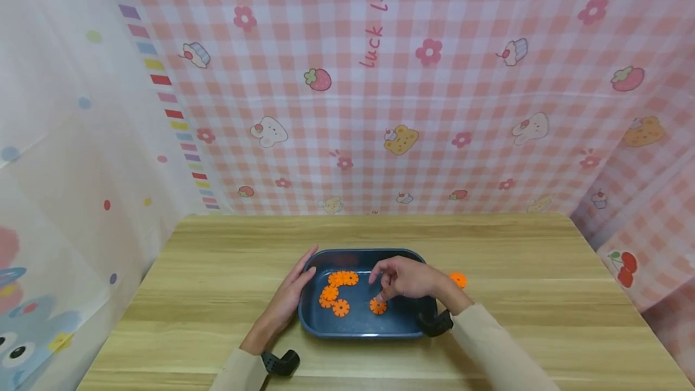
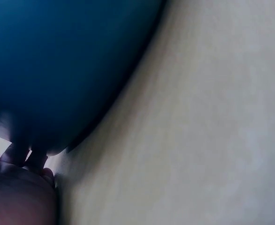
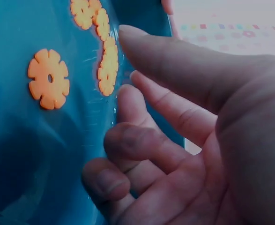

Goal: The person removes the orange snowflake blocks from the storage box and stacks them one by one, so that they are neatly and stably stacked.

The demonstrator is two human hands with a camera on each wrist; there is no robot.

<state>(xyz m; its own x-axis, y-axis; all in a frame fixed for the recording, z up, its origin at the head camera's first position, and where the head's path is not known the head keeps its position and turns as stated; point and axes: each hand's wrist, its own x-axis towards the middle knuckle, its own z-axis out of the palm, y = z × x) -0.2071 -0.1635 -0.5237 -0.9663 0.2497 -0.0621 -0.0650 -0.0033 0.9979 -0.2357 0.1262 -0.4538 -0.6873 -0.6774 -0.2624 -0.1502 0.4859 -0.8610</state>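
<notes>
A dark blue rectangular tray [image 1: 358, 335] with rounded corners sits on the wooden table. Along its left side lies my left hand [image 1: 290, 291], fingers extended against the outer wall near the rim. My right hand [image 1: 409, 277] hovers inside the tray, its fingers loosely bent with nothing between them. Just below its thumb in the head view lies a single orange notched disc [image 1: 378, 306] with a hole in the middle, also seen flat on the tray floor in the right wrist view. Several more orange discs [image 1: 330, 292] form a curved group on the tray's left half.
Another orange disc [image 1: 458, 280] lies on the table [image 1: 543, 294] right of the tray, partly behind my right wrist. Black bands with camera mounts [image 1: 280, 362] sit on both wrists. A pink checked cloth [image 1: 347, 137] hangs behind the table.
</notes>
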